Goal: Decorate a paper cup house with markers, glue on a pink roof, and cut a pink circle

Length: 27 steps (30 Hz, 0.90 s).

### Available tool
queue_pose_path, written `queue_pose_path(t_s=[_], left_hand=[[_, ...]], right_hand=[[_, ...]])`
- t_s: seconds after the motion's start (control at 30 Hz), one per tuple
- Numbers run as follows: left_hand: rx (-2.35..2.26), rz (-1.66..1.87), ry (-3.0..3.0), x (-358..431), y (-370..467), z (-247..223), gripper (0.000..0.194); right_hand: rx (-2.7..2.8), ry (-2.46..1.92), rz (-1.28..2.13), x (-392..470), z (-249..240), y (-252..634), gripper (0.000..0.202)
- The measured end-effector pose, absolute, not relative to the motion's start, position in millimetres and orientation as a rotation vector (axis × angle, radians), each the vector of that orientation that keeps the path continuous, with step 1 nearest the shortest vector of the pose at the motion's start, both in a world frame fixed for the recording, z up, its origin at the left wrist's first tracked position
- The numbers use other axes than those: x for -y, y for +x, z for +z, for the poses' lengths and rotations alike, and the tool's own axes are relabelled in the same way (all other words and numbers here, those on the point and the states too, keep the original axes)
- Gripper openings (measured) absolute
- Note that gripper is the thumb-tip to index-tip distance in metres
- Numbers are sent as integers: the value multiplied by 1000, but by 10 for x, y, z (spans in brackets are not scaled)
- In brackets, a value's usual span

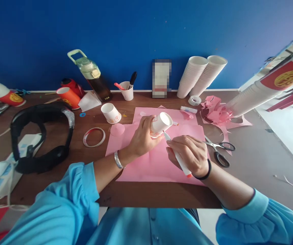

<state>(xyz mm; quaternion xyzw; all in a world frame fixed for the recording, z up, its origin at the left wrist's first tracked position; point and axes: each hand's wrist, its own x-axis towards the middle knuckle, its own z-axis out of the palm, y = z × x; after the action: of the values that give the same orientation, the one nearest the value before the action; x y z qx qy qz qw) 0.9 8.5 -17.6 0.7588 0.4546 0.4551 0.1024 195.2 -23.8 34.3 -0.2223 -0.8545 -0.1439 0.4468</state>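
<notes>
A makeshift craft corner occupies a brown desk (161, 195) against a blue wall (110, 30), where a marker (183, 165) meets a decorated paper cup (159, 127). Pink paper sheets (146, 169), scissors (214, 145), crumpled pink scraps (216, 110) and stacks of white cups (192, 78) mark it as a handicraft spot; whether it sits in a home, school or office cannot be told.

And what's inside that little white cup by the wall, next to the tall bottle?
A black pen and something thin and orange-red stick out of the white cup. Its wall covers their lower ends, so I can't tell if anything else is there.
</notes>
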Motion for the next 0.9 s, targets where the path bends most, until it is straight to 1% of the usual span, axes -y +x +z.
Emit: queue_pose_path(t_s=[0.17, 0.4, 0.47, 0.63, 0.9], left_hand=[[-1382, 1309, 2195, -92, -3, -192, 64], [-1323, 1172, 2023, -74, -10, -52, 41], [-1291, 1157, 1981, -74, -5, -26, 39], [-1295, 1119, 1955, -79, -6, -42, 42], [-1325, 1097, 1953, -54, 13, -49, 45]], right_hand=[[2139, -561, -422, 243, 374, 1939, 13], [2137, -603, -444, 217, 374, 1940, 12], [2131, -612, -452, 215, 369, 1943, 13], [2114, -616, -448, 211, 349, 1941, 15], [2126, -620, -423, 206, 342, 1921, 13]])
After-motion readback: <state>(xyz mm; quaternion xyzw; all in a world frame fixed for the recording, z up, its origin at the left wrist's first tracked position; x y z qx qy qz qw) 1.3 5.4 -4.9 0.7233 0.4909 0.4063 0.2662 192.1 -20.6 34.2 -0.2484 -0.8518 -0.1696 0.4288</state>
